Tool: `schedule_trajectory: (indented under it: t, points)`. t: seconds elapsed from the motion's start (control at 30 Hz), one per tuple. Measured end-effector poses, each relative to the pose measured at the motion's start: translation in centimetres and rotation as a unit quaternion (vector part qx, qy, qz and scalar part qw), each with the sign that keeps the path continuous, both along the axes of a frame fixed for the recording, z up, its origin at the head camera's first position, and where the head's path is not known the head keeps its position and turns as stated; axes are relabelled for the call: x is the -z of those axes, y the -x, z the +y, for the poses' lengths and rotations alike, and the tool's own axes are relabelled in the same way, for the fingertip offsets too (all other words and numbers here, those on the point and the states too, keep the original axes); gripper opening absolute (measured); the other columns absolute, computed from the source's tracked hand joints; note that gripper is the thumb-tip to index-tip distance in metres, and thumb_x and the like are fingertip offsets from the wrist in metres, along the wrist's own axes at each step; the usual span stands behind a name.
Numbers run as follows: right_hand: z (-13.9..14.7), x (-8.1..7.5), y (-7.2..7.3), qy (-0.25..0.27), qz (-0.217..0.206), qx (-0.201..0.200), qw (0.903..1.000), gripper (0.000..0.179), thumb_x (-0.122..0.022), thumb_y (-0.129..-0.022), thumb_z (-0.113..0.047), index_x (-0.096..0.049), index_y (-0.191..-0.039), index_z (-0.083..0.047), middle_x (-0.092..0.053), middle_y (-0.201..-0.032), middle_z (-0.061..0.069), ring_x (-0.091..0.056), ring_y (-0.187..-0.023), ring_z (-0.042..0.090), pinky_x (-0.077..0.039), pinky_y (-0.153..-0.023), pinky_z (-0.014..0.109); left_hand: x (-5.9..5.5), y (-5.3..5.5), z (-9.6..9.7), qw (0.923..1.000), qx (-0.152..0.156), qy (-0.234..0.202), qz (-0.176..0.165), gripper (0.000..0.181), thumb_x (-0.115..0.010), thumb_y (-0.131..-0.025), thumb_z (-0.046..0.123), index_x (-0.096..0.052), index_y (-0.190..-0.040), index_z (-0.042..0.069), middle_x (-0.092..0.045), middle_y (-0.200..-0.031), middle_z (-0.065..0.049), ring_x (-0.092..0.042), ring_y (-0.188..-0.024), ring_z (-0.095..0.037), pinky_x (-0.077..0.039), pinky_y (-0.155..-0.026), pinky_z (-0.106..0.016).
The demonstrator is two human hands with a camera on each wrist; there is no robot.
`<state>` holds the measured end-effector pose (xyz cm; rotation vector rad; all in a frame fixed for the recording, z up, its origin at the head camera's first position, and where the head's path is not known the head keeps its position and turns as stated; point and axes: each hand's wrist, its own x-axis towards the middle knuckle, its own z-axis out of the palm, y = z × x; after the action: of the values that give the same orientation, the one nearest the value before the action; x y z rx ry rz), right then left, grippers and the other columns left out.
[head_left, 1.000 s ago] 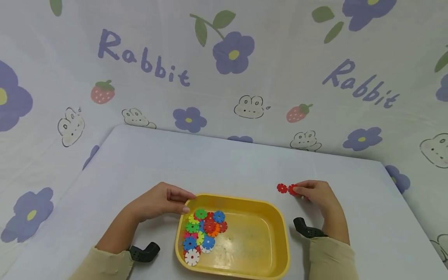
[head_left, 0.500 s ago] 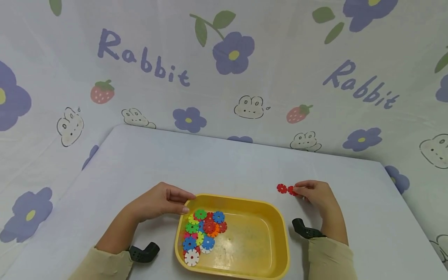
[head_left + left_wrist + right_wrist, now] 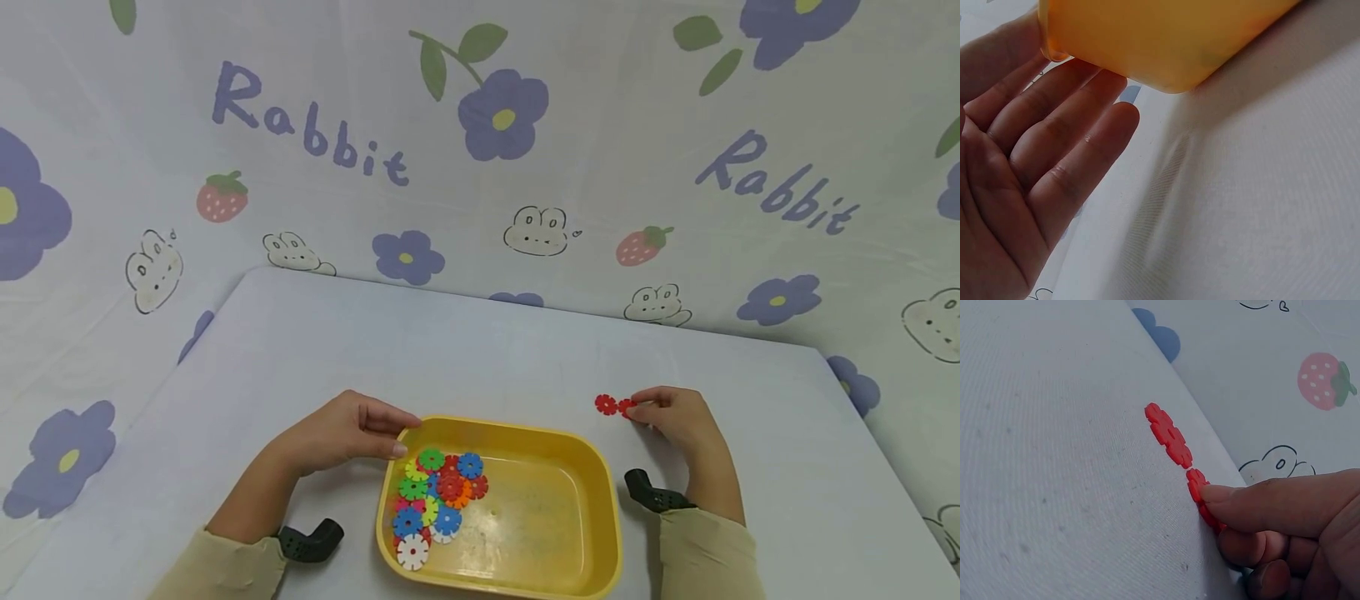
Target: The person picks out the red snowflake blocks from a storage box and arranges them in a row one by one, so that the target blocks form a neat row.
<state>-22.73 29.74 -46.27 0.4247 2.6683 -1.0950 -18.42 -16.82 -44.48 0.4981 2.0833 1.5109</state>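
My right hand (image 3: 675, 417) pinches a red notched plastic disc (image 3: 1196, 485) between thumb and fingers, which cover part of it. Just beside it on the white table, a second red notched disc (image 3: 606, 405) lies flat, its edge right at the held one's edge. My left hand (image 3: 352, 429) grips the far left corner of a yellow tray (image 3: 517, 428), the thumb over the rim and the other fingers outside the wall. Several flat notched discs (image 3: 412, 552) in white, blue, green, yellow, orange and red are heaped in the tray's left side.
The white table (image 3: 450, 333) runs back to a hanging cloth (image 3: 337, 208) printed with flowers, rabbits and strawberries. A black wrist device (image 3: 311, 542) is on the left wrist, another black wrist device (image 3: 656, 492) on the right.
My right hand has shifted slightly left with its disc, narrowing the gap to the other red disc. My left hand and the tray have stayed in place.
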Motion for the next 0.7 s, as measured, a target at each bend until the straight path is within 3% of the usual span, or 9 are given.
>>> schedule_trajectory:
  t: [0.23, 0.47, 0.6, 0.7]
  points:
    - [0.0, 0.1, 0.0, -0.006, 0.001, -0.006, 1.0, 0.04, -0.071, -0.09, -0.034, -0.067, -0.121, -0.009, -0.068, -0.102, 0.007, -0.053, -0.098, 0.025, -0.048, -0.077, 0.025, 0.0, -0.2, -0.1, 1.0, -0.003, 0.003, 0.001, 0.033, -0.074, -0.089, 0.019, -0.071, -0.121, 0.01, -0.069, -0.124, -0.007, -0.059, -0.124, -0.026, -0.052, -0.1, -0.04]
    - [-0.1, -0.6, -0.2, 0.007, 0.01, -0.005, 0.9999, 0.045, -0.066, -0.092, -0.039, -0.064, -0.128, -0.012, -0.067, -0.099, 0.007, -0.054, -0.093, 0.024, -0.048, -0.073, 0.025, 0.3, -0.2, -0.4, 0.9998, -0.01, 0.016, 0.006, 0.033, -0.076, -0.087, 0.024, -0.072, -0.119, 0.016, -0.07, -0.123, -0.002, -0.06, -0.123, -0.023, -0.052, -0.1, -0.04]
    - [-1.0, -2.7, -0.6, 0.018, 0.056, -0.008, 0.9982, 0.05, -0.064, -0.093, -0.044, -0.061, -0.133, -0.014, -0.069, -0.098, 0.009, -0.059, -0.086, 0.025, -0.051, -0.072, 0.028, 0.4, 0.0, -0.4, 0.9999, 0.0, 0.008, 0.011, 0.035, -0.075, -0.088, 0.023, -0.071, -0.121, 0.014, -0.069, -0.125, -0.005, -0.06, -0.123, -0.024, -0.051, -0.1, -0.04]
    - [-2.8, -5.0, -1.0, 0.024, 0.1, -0.045, 0.9937, 0.05, -0.064, -0.093, -0.046, -0.061, -0.132, -0.015, -0.071, -0.101, 0.011, -0.063, -0.086, 0.03, -0.055, -0.073, 0.03, 0.4, 0.1, -0.4, 0.9999, 0.004, 0.0, 0.013, 0.035, -0.075, -0.088, 0.022, -0.071, -0.121, 0.012, -0.068, -0.125, -0.006, -0.06, -0.123, -0.023, -0.051, -0.101, -0.039]
